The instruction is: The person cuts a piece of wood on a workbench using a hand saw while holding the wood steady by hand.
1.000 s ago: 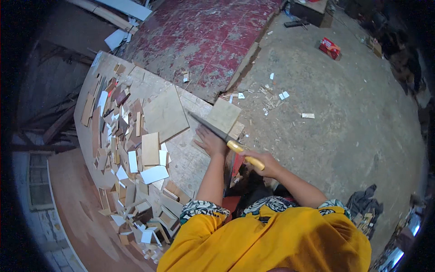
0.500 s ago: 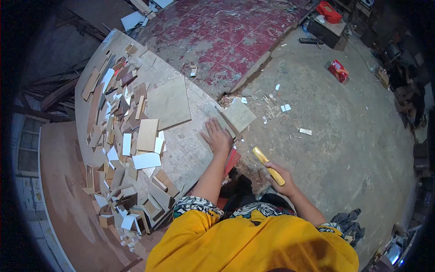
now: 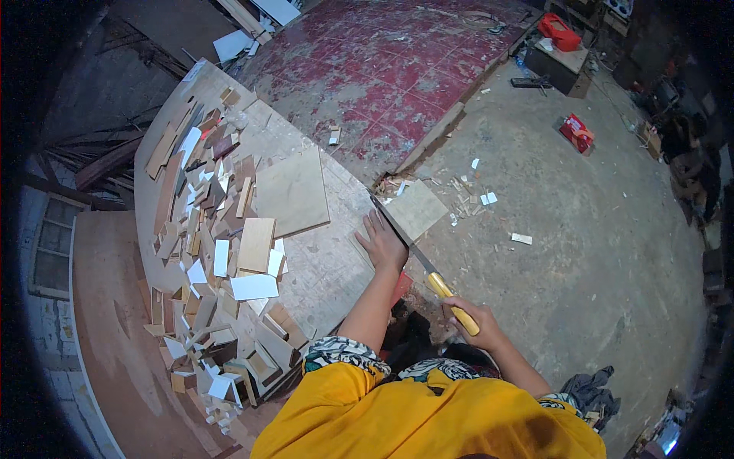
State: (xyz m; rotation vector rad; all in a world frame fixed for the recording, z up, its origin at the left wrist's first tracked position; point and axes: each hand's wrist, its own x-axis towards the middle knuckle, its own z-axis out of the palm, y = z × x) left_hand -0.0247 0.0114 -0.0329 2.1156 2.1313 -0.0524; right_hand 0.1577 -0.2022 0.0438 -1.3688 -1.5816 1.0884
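Observation:
My right hand is closed round the yellow handle of a saw. Its dark, narrow blade runs away to the upper left, along the table's right edge. Just left of the blade, my left hand lies flat with fingers spread, pressing on a thin wooden board at the table edge. A pale square panel shows on the blade's other side, out past the edge. Whether panel and board are one piece I cannot tell, because the blade and my hand cover the line between them.
On the worktable lies a larger square panel, with a heap of wood and white offcuts to its left. Wood scraps litter the concrete floor at right. A red package sits farther off, near a red bag.
The saw blade, hard to make out before, now shows clearly along the table edge. The whole view has shifted slightly. Both hands keep nearly the same places.

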